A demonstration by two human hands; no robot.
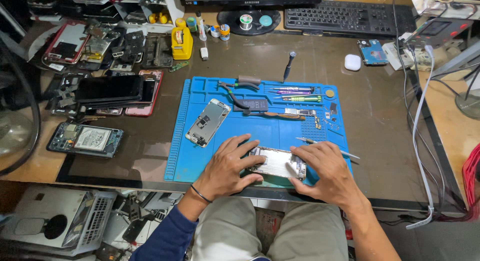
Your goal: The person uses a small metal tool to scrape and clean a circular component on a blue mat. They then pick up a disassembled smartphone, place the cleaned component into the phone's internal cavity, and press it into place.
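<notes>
An opened silver phone body [276, 163] lies near the front edge of a blue repair mat [185, 116]. My left hand [227, 166] grips its left end, fingers spread over the edge. My right hand [325, 173] presses on its right end. A second phone frame [207, 122] rests tilted on the mat to the upper left. Tweezers [327, 147] lie just beyond my right hand. Pliers [235, 91], several screwdrivers [295, 93] and small parts sit along the mat's far side.
Stacked phones and loose phone parts [107, 88] crowd the left of the desk, with an open phone [86, 139] nearer the front. A yellow tool holder [181, 42], keyboard [345, 16], white earbud case [352, 62] and hanging white cable [419, 116] are around.
</notes>
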